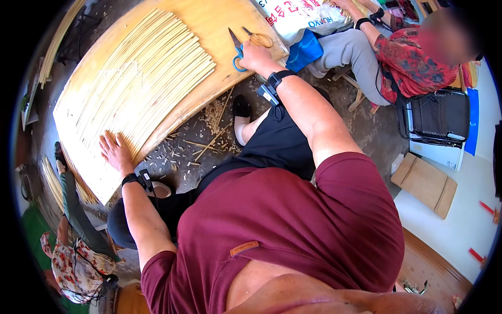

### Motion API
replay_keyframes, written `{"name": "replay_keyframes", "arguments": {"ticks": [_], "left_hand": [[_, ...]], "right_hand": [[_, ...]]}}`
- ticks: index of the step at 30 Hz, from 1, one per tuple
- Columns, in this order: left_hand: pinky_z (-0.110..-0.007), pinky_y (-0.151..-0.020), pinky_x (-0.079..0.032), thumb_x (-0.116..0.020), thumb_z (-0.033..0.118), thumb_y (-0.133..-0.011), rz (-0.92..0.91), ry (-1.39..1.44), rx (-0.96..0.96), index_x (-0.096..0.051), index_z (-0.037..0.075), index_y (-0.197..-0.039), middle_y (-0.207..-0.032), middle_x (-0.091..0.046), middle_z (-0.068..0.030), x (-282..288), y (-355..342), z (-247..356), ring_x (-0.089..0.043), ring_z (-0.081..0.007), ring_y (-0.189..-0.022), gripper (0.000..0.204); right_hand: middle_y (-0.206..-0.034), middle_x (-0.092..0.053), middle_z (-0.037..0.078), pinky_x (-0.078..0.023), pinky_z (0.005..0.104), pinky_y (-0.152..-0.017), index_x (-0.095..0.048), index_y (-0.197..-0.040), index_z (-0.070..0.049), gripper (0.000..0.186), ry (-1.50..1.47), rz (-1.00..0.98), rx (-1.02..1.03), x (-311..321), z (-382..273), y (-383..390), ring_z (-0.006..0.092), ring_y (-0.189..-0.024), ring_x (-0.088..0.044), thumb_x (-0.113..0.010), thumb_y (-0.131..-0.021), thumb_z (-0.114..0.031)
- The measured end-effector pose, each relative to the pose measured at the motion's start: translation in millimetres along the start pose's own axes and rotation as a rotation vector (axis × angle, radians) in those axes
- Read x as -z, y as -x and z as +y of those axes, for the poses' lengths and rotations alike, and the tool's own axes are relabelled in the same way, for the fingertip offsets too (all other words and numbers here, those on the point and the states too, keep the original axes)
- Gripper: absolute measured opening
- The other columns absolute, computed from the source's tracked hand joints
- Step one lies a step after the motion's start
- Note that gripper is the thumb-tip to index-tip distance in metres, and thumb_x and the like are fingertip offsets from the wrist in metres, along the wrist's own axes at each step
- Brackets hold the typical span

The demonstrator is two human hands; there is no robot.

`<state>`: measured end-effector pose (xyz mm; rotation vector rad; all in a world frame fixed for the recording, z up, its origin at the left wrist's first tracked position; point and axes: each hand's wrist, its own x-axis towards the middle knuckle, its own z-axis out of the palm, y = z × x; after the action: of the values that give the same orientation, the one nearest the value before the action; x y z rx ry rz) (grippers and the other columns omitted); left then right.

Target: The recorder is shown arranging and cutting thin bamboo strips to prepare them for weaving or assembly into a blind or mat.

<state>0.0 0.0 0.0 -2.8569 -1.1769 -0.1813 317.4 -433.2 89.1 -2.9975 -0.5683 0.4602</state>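
A wide mat of long, pale yellow strips (pixel 151 68), perhaps split bamboo or straw, lies side by side on a wooden board (pixel 226 18). My left hand (pixel 116 150) rests flat on the near left ends of the strips, fingers apart. At the board's right end, my right hand (pixel 256 57) is closed at the blue handles of a pair of scissors (pixel 238 55), whose dark blades point away from me. Just beyond that hand is a second pair of scissors (pixel 261 40) with yellowish-brown handles. My right fingers are partly hidden by the back of the hand.
Offcuts and loose strips (pixel 212 144) litter the floor below the board. At right, a co-worker in a red patterned shirt (pixel 418 68) sits beside a white printed sack (pixel 298 18). Another person in a floral top (pixel 83 267) is at lower left. A black chair (pixel 439 118) stands at right.
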Motion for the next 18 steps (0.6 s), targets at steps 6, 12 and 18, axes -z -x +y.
{"name": "replay_keyframes", "arguments": {"ticks": [6,12,18], "left_hand": [[-0.048,-0.112,-0.014,-0.033,0.05,-0.095,0.019,-0.024,-0.021,-0.029,0.021,-0.146,-0.153,-0.023,-0.0075,4,6,9,-0.017,-0.0242,-0.142,0.059],[-0.049,-0.112,-0.015,-0.034,0.05,-0.095,0.039,-0.011,-0.012,-0.029,0.02,-0.146,-0.153,-0.023,-0.0081,8,5,4,-0.018,-0.0242,-0.142,0.059],[-0.049,-0.112,-0.016,-0.034,0.05,-0.095,0.062,-0.022,-0.029,-0.029,0.02,-0.146,-0.153,-0.024,-0.0089,0,0,4,-0.019,-0.025,-0.141,0.06]], "right_hand": [[-0.081,-0.063,0.008,-0.05,0.0292,-0.062,-0.056,-0.108,-0.001,0.038,-1.711,-0.3,0.328,48,-8,5,0.0174,-0.068,-0.061,-0.062,-0.081,-0.027],[-0.081,-0.063,0.01,-0.043,0.031,-0.065,-0.054,-0.118,0.002,0.055,-2.14,-0.49,0.796,108,-41,36,0.0163,-0.064,-0.058,-0.065,-0.082,-0.039],[-0.082,-0.063,0.011,-0.043,0.031,-0.066,-0.05,-0.124,0.002,0.063,-2.121,-0.502,0.859,115,-44,36,0.0169,-0.067,-0.059,-0.066,-0.082,-0.042]]}}
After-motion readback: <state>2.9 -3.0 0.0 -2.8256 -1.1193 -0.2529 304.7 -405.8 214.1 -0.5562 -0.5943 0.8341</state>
